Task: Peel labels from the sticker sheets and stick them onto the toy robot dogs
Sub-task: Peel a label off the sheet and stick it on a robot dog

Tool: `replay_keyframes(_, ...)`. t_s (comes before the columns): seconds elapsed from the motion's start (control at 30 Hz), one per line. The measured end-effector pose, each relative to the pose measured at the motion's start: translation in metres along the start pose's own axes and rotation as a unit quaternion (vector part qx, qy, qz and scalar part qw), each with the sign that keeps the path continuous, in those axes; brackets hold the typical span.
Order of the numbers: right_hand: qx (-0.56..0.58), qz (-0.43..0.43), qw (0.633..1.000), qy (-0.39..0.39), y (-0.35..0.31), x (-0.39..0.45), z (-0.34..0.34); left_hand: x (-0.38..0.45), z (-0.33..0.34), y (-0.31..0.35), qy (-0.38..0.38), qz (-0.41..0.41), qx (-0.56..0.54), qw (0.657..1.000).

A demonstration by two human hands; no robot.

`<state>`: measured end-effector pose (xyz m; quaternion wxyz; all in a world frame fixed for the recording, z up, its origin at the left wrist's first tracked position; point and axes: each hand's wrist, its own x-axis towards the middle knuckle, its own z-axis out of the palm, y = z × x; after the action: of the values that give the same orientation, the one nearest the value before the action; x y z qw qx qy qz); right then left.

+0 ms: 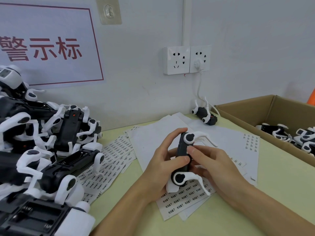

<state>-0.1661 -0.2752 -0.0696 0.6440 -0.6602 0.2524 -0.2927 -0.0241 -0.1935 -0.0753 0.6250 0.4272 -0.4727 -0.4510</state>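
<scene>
A: Position of the work piece?

B: One toy robot dog [183, 155], black body with white legs, is held above the yellow-green table [281, 188], over the sticker sheets [184, 200]. It lies on its side, legs pointing toward the right.

A: The hands?

B: Close together, both on that dog. The left hand [163, 160] wraps the body from the left, thumb laid across the black shell and fingers curled round the top end. The right hand [208, 160] comes from the right, its thumb pressing on the shell by the upper leg joint. Whether a label sits under that thumb cannot be told.

A: Stock around it?

B: A heap of robot dogs [47, 142] fills the left of the table, several belly-up. More printed label sheets [115, 154] fan out beside that heap, and blank backing paper [153, 138] lies behind the hands. A single dog [205, 114] lies near the wall, beneath the wall sockets [186, 59], where a white cable [198, 86] is plugged in. A cardboard box [247, 108] on the right holds further dogs. A sign with red characters [47, 48] hangs on the wall.
</scene>
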Motion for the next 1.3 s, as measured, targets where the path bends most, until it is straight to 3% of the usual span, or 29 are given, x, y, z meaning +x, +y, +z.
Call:
replay_keyframes(0.47, 0.038, -0.002, 0.999, -0.027, -0.0002, -0.0009, -0.0016, 0.0022, -0.0010, -0.0002, 0.004, -0.016, -0.015, 1.000)
replay_keyframes(0.67, 0.023, -0.007, 1.000, -0.002, 0.0036, 0.0024, -0.0024, 0.0048, -0.0009, 0.0020, 0.020, -0.026, -0.027, 0.999)
replay_keyframes(0.97, 0.011, -0.012, 0.999, 0.029, 0.0054, 0.0025, 0.0024, 0.0027, -0.0047, 0.0036, -0.022, -0.041, -0.126, 0.991)
replay_keyframes(1.3, 0.066, -0.049, 0.996, 0.032, 0.0007, -0.0032, 0.0056, 0.0016, -0.0018, 0.0024, 0.078, -0.111, -0.121, 0.983)
